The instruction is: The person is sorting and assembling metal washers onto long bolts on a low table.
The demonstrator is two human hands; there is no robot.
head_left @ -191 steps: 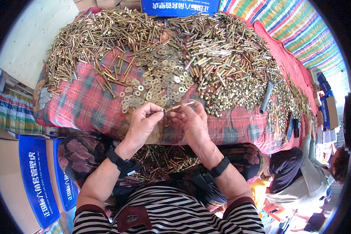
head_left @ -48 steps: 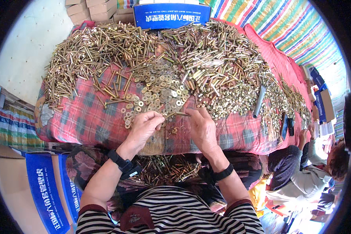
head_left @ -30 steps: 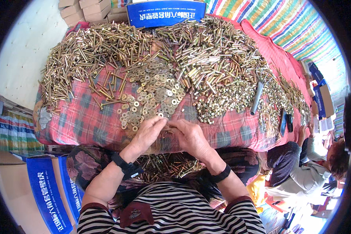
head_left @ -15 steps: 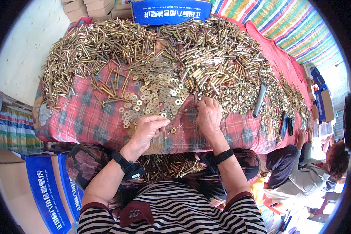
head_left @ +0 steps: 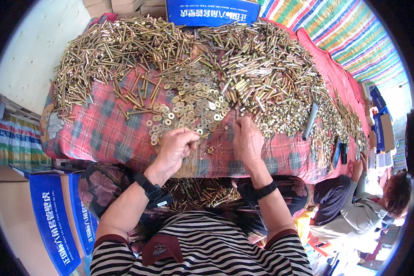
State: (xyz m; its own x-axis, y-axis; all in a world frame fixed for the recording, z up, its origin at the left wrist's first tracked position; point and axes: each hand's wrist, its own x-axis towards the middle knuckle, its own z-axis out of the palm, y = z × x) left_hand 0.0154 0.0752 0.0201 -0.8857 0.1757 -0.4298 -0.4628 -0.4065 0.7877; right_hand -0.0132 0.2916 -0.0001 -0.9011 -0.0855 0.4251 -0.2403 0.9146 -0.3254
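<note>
My left hand [head_left: 175,149] is closed just in front of the pile of flat washers [head_left: 193,99]. A short brass-coloured end, seemingly of a bolt [head_left: 203,136], sticks out at its fingertips; the rest is hidden in the fist. To its right, my right hand [head_left: 249,138] has its fingers pinched together at the near edge of a heap of small nuts [head_left: 280,115]. What those fingers hold, if anything, cannot be made out. Beyond both hands lie large heaps of loose bolts [head_left: 124,46] and metal sleeves [head_left: 253,69].
A plaid cloth [head_left: 110,133] covers the work surface. A grey tube [head_left: 310,122] lies on the nuts. A blue box [head_left: 211,13] stands at the back, blue-and-brown cartons [head_left: 55,221] at the left. Several bolts [head_left: 207,193] lie below the near edge. Another person [head_left: 363,211] works at the right.
My right hand's fingers have drawn together into a tighter pinch by the nuts. My left hand has curled more. The whole view has shifted slightly.
</note>
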